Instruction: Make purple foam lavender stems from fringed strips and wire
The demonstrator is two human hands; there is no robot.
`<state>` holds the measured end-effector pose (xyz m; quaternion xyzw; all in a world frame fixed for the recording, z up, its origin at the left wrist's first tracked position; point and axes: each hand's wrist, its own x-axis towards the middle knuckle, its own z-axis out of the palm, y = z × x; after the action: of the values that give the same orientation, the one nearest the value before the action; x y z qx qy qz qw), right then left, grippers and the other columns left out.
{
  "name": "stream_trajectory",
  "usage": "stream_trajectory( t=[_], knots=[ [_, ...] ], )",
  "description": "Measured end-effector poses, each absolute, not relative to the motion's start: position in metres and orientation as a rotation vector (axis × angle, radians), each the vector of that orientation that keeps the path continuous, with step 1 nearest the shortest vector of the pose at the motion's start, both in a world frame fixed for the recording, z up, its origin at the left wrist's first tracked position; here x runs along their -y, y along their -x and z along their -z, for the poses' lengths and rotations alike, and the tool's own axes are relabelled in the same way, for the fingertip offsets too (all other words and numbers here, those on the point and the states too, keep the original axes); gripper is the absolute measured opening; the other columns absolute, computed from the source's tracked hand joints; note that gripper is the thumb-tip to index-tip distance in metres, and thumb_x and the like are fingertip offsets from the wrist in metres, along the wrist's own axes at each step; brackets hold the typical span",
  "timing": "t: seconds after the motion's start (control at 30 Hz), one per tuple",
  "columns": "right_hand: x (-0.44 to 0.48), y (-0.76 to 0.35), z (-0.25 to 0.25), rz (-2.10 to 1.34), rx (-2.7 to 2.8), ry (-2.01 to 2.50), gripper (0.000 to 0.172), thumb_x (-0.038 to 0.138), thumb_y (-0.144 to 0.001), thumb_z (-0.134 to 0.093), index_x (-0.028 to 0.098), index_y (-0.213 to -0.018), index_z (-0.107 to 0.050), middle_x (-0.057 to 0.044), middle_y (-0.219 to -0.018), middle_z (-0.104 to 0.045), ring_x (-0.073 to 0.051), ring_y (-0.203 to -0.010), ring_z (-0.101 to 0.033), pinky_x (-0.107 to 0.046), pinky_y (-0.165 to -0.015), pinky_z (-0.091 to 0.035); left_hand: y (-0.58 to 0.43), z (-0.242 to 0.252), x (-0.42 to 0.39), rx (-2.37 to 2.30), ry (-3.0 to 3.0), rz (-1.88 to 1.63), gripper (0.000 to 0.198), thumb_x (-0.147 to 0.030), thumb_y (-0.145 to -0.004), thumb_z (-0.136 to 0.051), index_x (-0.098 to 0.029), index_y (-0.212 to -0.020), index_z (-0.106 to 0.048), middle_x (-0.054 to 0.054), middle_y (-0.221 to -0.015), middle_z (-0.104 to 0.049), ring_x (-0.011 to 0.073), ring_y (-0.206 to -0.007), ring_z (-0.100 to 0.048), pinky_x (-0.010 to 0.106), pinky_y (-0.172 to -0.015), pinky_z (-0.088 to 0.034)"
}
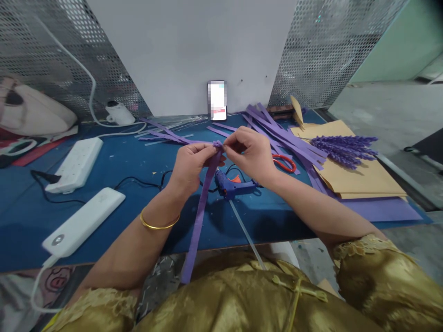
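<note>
Between the fingers of my left hand [190,166] a purple paper strip [198,226] is pinched at its upper end, and its long tail hangs down past the table edge. My right hand [251,154] meets it there, thumb and forefinger pressed together on the small folded tip. Other purple strips run off to the left from behind my left fingers. Just below my hands lies a blue glue gun [230,186] with an orange trigger, a clear glue stick [245,223] beneath it. Red-handled scissors [284,163] rest beside my right wrist.
Purple strips [277,127] spread at the back right, next to purple lavender-like flowers [346,147] on brown paper [367,180]. A phone [217,101] leans on the back panel. To the left lie a power strip [78,163], a white power bank [85,221], cables and a bag [34,108].
</note>
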<state>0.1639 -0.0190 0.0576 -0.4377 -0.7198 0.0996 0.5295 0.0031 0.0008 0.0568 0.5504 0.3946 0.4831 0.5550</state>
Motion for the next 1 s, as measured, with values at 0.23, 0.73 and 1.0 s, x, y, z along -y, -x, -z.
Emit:
stream_trajectory(
  t=[0.23, 0.73, 1.0],
  knots=[
    [0.019, -0.162, -0.053, -0.213, 1.758, 1.075, 0.015, 0.013, -0.083, -0.055, 0.017, -0.071, -0.063, -0.002, -0.076, -0.057, -0.012, -0.066, -0.053, -0.027, -0.062, -0.042, -0.005, -0.058, 0.000, -0.999, -1.376, -1.179, 0.018, -0.034, -0.071, -0.075, -0.017, -0.064, -0.073, 0.003, -0.059, -0.070, 0.0164, -0.057, -0.066, 0.027, -0.060, -0.055],
    [0.010, -0.169, -0.066, -1.123, 1.334, 1.054, 0.011, 0.020, -0.074, -0.076, 0.014, -0.067, -0.069, 0.001, -0.054, -0.062, -0.009, -0.050, -0.054, -0.024, -0.050, -0.047, -0.006, -0.062, 0.006, -1.098, -1.619, -1.217, 0.022, -0.028, -0.077, -0.068, -0.018, -0.058, -0.069, 0.002, -0.060, -0.070, 0.0141, -0.057, -0.063, 0.023, -0.055, -0.049],
    [0.006, -0.170, -0.063, -1.219, 1.286, 1.095, 0.009, 0.008, -0.074, -0.072, 0.011, -0.067, -0.069, 0.001, -0.048, -0.059, -0.009, -0.045, -0.054, -0.021, -0.047, -0.047, -0.007, -0.056, 0.004, -1.074, -1.727, -1.229, 0.017, -0.028, -0.080, -0.068, -0.016, -0.069, -0.074, 0.003, -0.064, -0.073, 0.0146, -0.059, -0.065, 0.024, -0.058, -0.050]
  ],
)
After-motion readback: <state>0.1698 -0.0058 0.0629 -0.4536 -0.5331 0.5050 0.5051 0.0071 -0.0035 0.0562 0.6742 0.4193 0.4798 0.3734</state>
